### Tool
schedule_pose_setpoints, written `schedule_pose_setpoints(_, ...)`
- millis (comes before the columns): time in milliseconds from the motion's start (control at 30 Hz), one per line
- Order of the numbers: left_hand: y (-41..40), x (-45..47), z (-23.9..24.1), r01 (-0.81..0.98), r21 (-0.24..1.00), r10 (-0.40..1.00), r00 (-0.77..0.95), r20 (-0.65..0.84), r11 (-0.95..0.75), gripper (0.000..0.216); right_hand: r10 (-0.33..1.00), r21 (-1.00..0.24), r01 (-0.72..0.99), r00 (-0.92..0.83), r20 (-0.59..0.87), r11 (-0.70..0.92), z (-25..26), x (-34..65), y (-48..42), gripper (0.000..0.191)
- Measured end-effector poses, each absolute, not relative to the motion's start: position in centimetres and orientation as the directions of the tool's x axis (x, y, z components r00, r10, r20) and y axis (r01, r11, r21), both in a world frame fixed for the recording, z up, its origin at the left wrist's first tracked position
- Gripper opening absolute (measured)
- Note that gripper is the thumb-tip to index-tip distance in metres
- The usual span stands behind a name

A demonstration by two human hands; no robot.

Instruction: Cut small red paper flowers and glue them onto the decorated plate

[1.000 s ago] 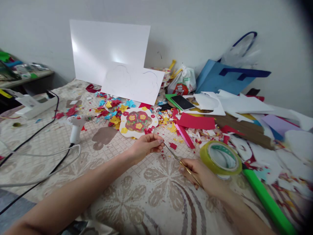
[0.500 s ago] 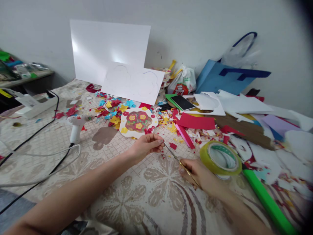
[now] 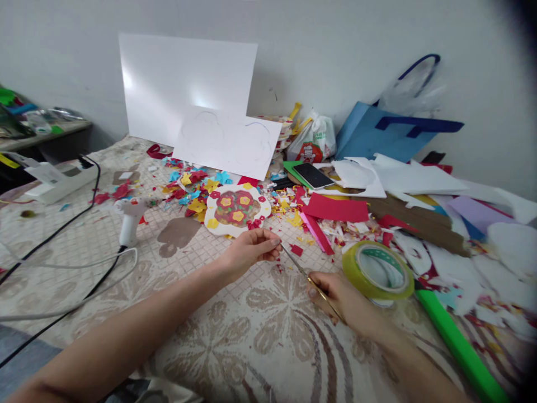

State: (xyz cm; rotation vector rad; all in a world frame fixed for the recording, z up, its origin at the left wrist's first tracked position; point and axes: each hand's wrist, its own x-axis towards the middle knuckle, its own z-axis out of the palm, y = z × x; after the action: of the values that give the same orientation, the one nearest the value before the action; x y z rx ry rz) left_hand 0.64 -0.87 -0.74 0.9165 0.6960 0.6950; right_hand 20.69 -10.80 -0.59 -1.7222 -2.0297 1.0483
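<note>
Though details blur, the right hand (image 3: 340, 295) holds one pair of scissors (image 3: 312, 281).

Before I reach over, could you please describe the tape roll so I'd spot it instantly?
On the patterned tablecloth, find the right hand. To its right lies the tape roll, a thick yellow ring, unlike the flat red strip behind and long green bar alongside.

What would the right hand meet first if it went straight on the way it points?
Probably the left hand: the scissors in the right hand point at its fingertips, though depth there is hard to judge.
</note>
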Motion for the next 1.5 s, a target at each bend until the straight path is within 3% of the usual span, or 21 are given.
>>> schedule_pose_setpoints(533,-0.78,0.64,-0.79,-0.219,0.88,0.783,0.578,-0.231,0.422,0.031,0.941,-0.686,0.727,-0.236,-0.241,0.007,0.24,20.47,-10.65,0.041)
schedule_pose_setpoints(933,-0.88,0.64,-0.79,-0.222,0.888,0.796,0.563,-0.222,0.404,0.025,0.968,-0.556,0.831,-0.163,-0.192,0.029,-0.19,20.17,-10.75,0.04)
schedule_pose_setpoints(1133,-0.58,0.45,-0.49,-0.242,0.871,0.787,0.574,-0.226,0.427,0.024,0.957,-0.683,0.73,-0.21,-0.202,0.016,-0.63,20.7,-10.81,0.04)
schedule_pose_setpoints(1500,-0.56,0.13,-0.29,-0.213,0.834,0.727,0.625,-0.284,0.509,0.023,0.908,-0.799,0.6,-0.306,-0.287,-0.05,-0.42,20.99,-11.07,0.053)
